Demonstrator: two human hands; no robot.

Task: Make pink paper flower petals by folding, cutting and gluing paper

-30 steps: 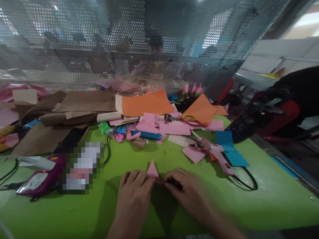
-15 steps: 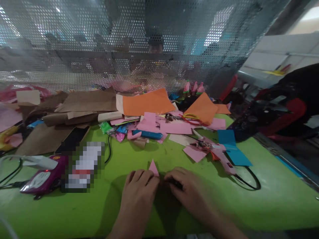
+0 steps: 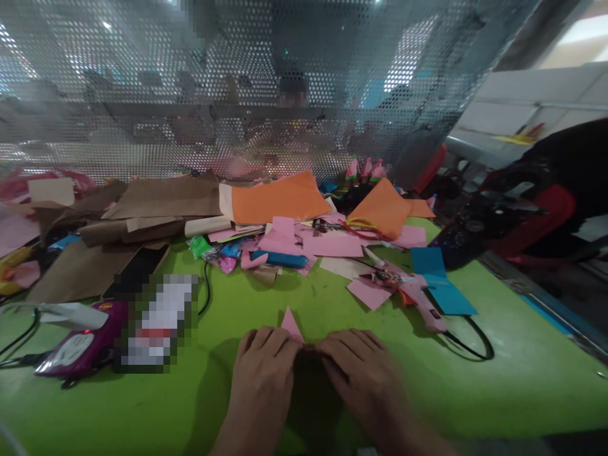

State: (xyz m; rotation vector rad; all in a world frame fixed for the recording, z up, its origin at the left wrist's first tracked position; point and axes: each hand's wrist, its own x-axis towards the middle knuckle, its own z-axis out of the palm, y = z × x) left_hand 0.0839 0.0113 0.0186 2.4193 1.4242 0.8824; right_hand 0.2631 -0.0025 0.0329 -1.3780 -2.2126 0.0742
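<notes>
A small piece of pink paper shows a pointed tip above the fingers of my left hand, which is closed on it near the front of the green table. My right hand is level with it, fingers curled and closed at the right end of the same piece. A narrow, shadowed edge of the paper spans the gap between both hands. The palms and fingers cover most of the paper, so its full shape is hidden.
A pink glue gun with a black cord lies to the right beside folded blue paper. Pink, orange and brown paper scraps pile up along the back. To the left are a purple power strip and a blurred phone.
My right hand has moved slightly, its fingers now laid closer together over the paper's right end. My left hand stays at its place. The view has shifted a little.
</notes>
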